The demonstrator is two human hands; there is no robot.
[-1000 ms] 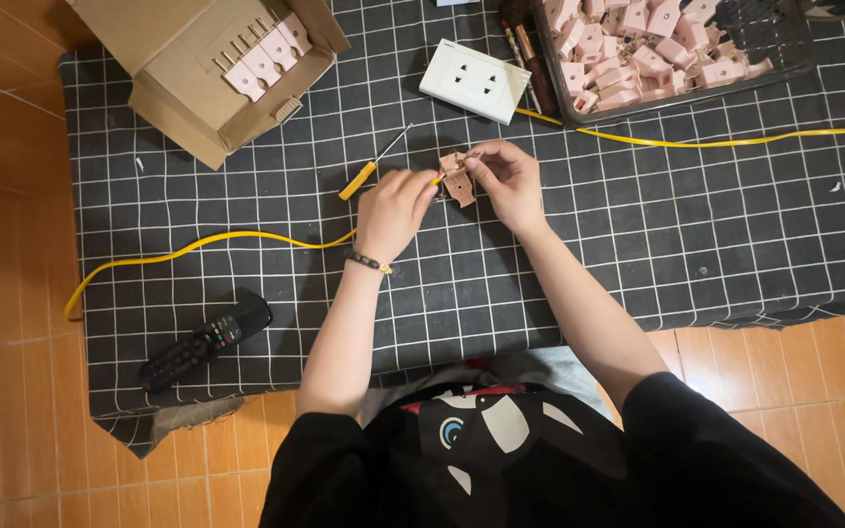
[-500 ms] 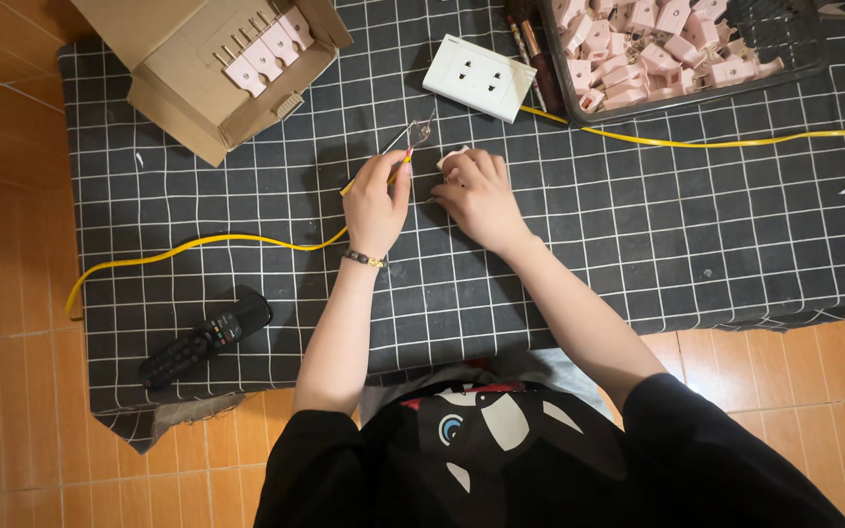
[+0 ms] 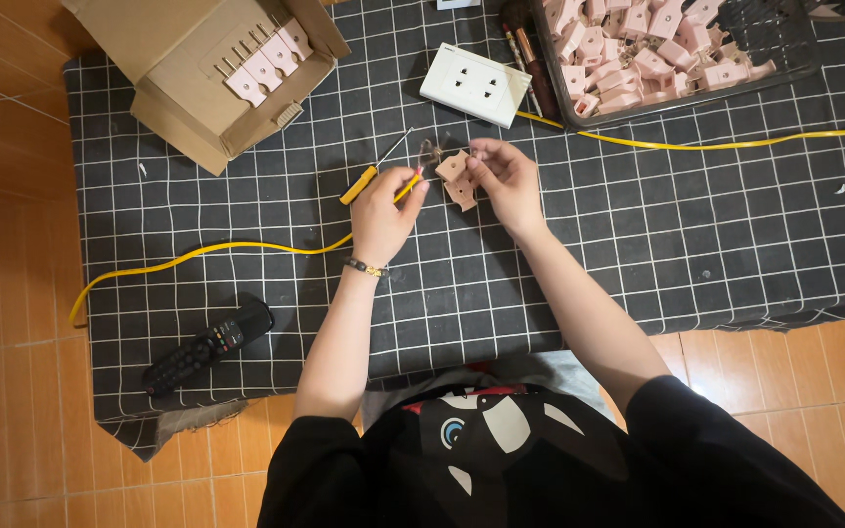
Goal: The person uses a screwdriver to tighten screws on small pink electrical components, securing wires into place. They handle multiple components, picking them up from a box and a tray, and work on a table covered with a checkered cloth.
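Both hands lifted since before: right hand (image 3: 503, 176) pinches a pink plug piece (image 3: 456, 177), left hand (image 3: 381, 210) grips a yellow screwdriver (image 3: 376, 172) beside it, basket (image 3: 784, 68) beyond still full.

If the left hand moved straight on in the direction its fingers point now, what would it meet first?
The left hand points up and to the right, so it would probably first meet the small pink plastic socket part that the right hand holds. Height above the cloth is unclear.
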